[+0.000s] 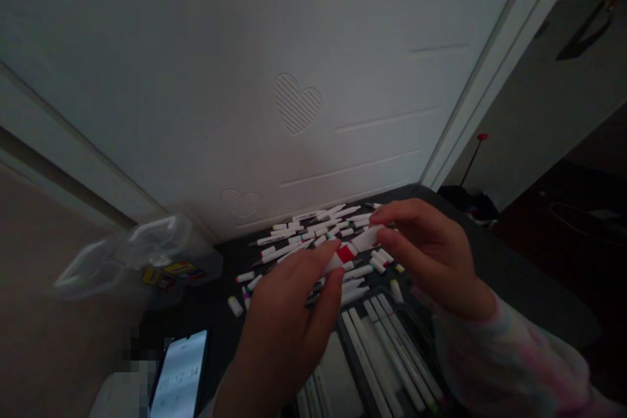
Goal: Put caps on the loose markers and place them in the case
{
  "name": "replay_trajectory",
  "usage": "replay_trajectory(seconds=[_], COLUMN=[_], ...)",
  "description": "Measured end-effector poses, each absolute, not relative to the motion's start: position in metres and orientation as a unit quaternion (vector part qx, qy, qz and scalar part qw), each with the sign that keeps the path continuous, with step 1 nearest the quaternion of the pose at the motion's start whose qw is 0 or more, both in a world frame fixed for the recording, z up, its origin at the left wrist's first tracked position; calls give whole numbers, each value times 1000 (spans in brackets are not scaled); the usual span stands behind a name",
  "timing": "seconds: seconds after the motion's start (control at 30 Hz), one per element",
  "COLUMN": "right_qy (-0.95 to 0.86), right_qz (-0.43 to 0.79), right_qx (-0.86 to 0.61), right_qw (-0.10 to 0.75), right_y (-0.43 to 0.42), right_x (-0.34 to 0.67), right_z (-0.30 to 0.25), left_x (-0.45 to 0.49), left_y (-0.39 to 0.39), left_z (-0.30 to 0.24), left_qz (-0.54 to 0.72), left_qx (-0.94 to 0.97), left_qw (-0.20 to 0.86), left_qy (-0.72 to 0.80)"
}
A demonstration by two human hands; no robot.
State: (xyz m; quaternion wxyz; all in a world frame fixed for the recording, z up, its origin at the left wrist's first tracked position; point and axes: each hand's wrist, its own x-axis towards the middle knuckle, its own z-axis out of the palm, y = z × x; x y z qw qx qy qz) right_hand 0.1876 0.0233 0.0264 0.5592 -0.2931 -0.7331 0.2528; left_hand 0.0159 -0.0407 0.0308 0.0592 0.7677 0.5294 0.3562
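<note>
Over the pile, a white marker (365,240) with a red band is held between both hands. My left hand (294,300) is closed round its near end, thumb and forefinger beside the red band. My right hand (434,255) pinches its far end between thumb and forefinger, the other fingers curled. Whether the end in my right hand is a separate cap cannot be made out. Beneath and behind lie loose white markers (279,253) and short caps (235,305), several with coloured ends. Below my hands, a dark tray (350,356) holds several white markers (365,359) in rows.
On the left a clear plastic box (166,248) with a yellow label stands on the dark table (529,287). A lit phone (180,375) lies at the front left. A white panel (343,78) with embossed hearts rises right behind the markers.
</note>
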Motion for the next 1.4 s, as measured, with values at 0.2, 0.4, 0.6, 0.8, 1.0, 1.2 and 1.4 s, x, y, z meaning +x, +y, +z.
replay_trajectory(seconds=[0.2, 0.4, 0.6, 0.8, 1.0, 1.2, 1.4], right_qy=[-745, -734, -696, -712, -762, -820, -861], right_qz=[260, 278, 356, 377, 393, 399, 371], right_qx=[-279, -277, -227, -266, -292, -282, -241], right_qw=[547, 554, 581, 530, 424, 298, 250], right_y=[22, 21, 21, 22, 19, 13, 5], right_x=[185, 183, 183, 180, 178, 177, 174], right_z=[26, 25, 24, 20, 22, 30, 31], left_x=[16, 15, 16, 20, 21, 18, 18], left_y=[-40, -39, -39, -42, -45, -41, -38], left_z=[30, 29, 30, 40, 39, 30, 30], left_qz=[357, 352, 395, 494, 599, 666, 671], left_qx=[772, 776, 728, 600, 518, 444, 435], left_qw=[46, 45, 139, 344, 406, 461, 487], left_qy=[524, 521, 543, 527, 455, 383, 351])
